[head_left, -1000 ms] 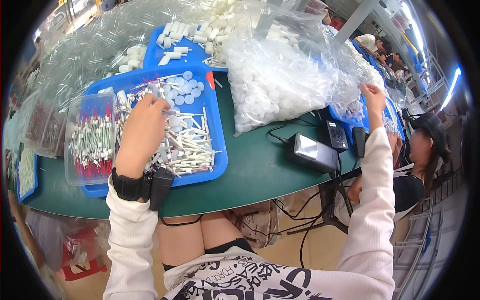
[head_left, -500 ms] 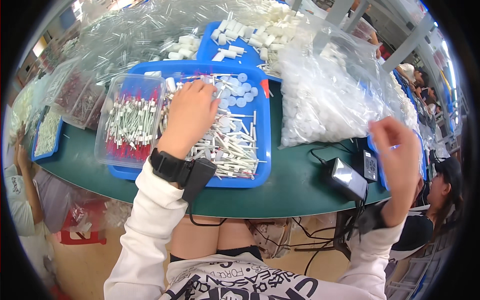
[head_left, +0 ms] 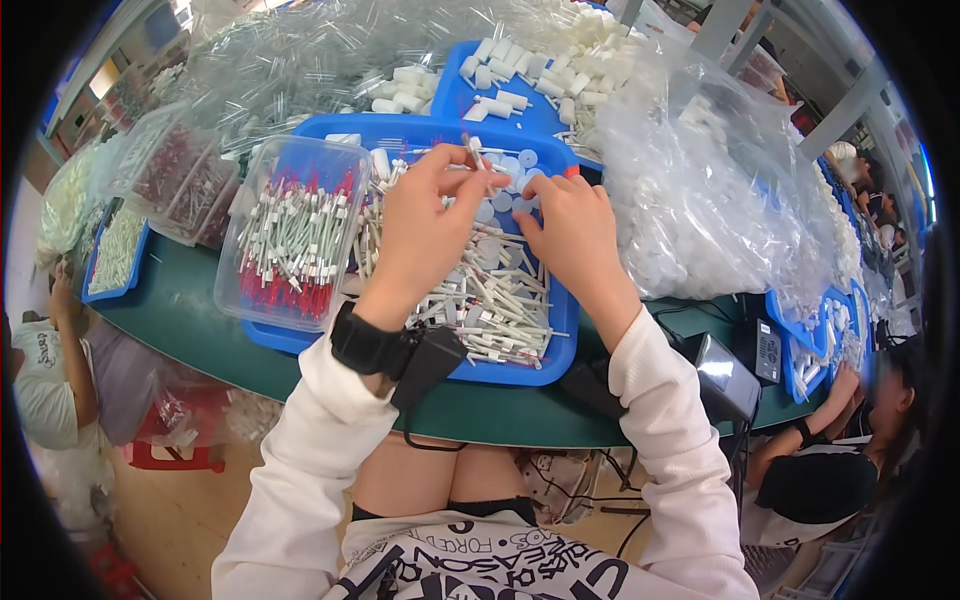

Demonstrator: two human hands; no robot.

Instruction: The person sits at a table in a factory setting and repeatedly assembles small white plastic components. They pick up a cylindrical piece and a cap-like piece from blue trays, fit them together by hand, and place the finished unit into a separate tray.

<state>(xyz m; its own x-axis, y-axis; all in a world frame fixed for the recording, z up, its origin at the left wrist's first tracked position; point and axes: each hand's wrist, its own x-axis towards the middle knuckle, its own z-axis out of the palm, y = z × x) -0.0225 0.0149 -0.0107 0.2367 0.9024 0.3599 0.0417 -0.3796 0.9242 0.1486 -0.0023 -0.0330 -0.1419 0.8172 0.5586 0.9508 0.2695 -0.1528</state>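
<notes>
1. We are sitting at the near edge of a green table (head_left: 200, 330), with our white sleeves coming up from below.
2. A big clear bag of small white parts (head_left: 700, 200) is slumping toward the table's right end, just beside our tray.
3. A blue tray (head_left: 520, 370) is lying in front of us near the table's front edge, holding a loose heap of thin white sticks (head_left: 490, 310) and some pale round caps (head_left: 505, 195) toward its far side.
4. A clear tub (head_left: 295, 230) is resting on the tray's left part, packed with upright white pieces with red tips.
5. Our left hand (head_left: 420, 230), wearing a black wrist strap, is hovering over the tray's middle and pinching one small white stick (head_left: 475, 152) between thumb and forefinger, its end pointing up and away.
6. Our right hand (head_left: 575, 235) is hovering just beside it, fingertips curled inward toward the stick; we cannot tell whether it is holding anything.
7. We are judging the stick to be very light, stiff and smooth, so it is likely to slip or flick away; a gentle pinch near its middle looks best, leaving both ends free.
8. A black device with a cable (head_left: 725, 375) is sitting at the table's front right edge.
</notes>
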